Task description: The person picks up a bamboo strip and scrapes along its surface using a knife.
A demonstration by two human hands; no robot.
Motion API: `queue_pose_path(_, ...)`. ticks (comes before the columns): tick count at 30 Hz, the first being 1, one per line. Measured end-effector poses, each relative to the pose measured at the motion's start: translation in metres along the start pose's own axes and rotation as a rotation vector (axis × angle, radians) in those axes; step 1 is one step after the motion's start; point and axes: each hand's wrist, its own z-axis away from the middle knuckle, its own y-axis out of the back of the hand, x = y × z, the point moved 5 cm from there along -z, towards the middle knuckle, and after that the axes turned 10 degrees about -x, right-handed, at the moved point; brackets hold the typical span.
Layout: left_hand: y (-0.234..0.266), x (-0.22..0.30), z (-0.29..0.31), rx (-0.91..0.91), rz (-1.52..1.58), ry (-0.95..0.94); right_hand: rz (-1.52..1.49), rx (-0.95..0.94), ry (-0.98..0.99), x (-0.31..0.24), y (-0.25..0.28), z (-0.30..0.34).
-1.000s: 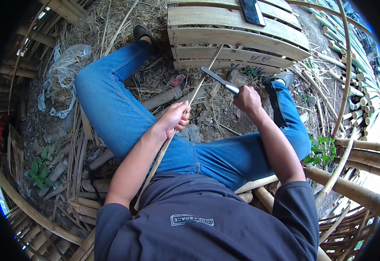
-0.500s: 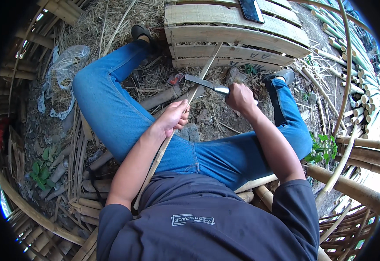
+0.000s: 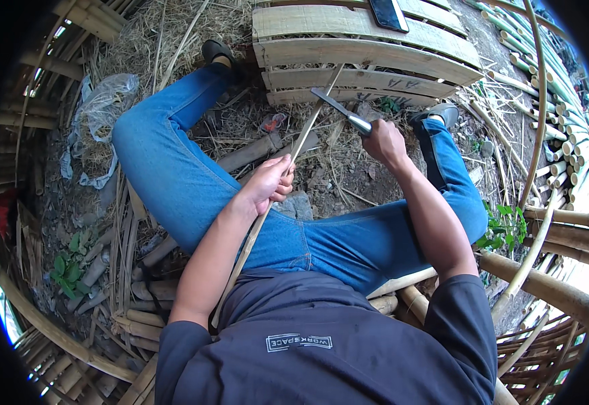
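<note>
A long, pale bamboo strip [image 3: 306, 130] slants from beside my waist up toward the wooden crate. My left hand [image 3: 272, 183] is closed around its middle, over my lap. In my right hand [image 3: 383, 143] is a knife [image 3: 343, 110] with a flat, straight metal blade, gripped by the handle. The blade's tip end lies across the strip near its far part; whether it cuts in or only touches, I cannot tell. Most of the handle is hidden in my fist. The strip's near end passes under my left forearm beside my shirt.
A slatted wooden crate [image 3: 368, 57] stands ahead with a phone [image 3: 389, 15] on top. Cut bamboo poles [image 3: 571, 128] are stacked at the right. A clear plastic bag [image 3: 109, 98] lies by my left knee. Thicker bamboo pieces [image 3: 250, 152] and straw cover the ground between my legs.
My right hand has moved slightly away from me and to the right, carrying the knife farther up the strip. My left hand and the strip have stayed nearly in place.
</note>
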Motion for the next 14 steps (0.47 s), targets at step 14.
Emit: queue_pose_path(14,0.002,0.001,-0.002,0.097,-0.195,-0.044,0.148,-0.072,0.052,-0.020,0.009,-0.014)
